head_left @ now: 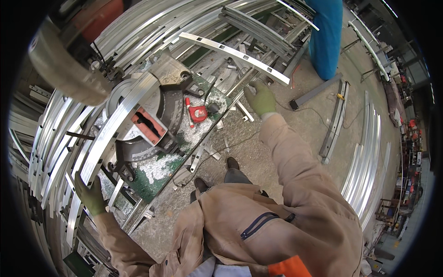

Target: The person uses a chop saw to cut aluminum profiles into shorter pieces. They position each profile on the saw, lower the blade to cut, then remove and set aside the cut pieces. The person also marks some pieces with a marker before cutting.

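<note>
At the left side of the bench, the gloved left hand (pixel 91 196) meets the near stretch of a long silver profile (pixel 119 115), its thumb and fingers parted around the edges (whether they grip or merely rest, I cannot tell); over to the right, well apart from that profile, the gloved right hand (pixel 263 100) hangs with its thumb held away from the fingers and nothing seen in it; just beyond it passes the end of a slotted bar (pixel 235 54), and any contact is unclear.

The profile's long axis runs from the lower left, past the left hand, up and rightward across the grey saw base (pixel 174 113); it lies to the left of the right hand, so the left is plainly nearer. It looks bright, flat-faced and narrow, bowed by the lens; a red-edged opening (pixel 150 125) sits just beside it.

Farther out, a red tape measure (pixel 198 113) lies on the bench amid pale shavings (pixel 161 171); more silver lengths (pixel 364 161) lie on the floor to the right.
</note>
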Motion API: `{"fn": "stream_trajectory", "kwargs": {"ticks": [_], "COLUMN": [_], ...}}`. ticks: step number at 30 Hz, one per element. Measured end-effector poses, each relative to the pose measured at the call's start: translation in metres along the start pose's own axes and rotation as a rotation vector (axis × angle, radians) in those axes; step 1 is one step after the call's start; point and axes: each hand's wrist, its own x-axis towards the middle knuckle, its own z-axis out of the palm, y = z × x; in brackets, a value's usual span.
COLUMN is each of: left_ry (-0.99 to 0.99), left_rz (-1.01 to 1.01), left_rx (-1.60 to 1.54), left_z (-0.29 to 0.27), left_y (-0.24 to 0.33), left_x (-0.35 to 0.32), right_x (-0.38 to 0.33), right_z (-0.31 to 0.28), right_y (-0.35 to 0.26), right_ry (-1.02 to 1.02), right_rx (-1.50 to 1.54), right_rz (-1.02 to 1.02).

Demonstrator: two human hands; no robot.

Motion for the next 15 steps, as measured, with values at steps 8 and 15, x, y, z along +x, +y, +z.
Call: {"fn": "stream_trajectory", "kwargs": {"ticks": [8,15], "left_ry": [-0.011,-0.166], "left_rz": [-0.262,-0.446], "left_rx": [-0.187,-0.320], "left_z": [-0.025,-0.010], "left_y": [0.178,0.312], "left_x": [-0.154,-0.182], "right_x": [0.154,0.214], "right_z": [0.054,0.105], "right_y": [0.119,0.193], "right_ry": [0.013,-0.180], "right_rx": [-0.383,-0.336], "right_rz": [-0.025,-0.003]}}
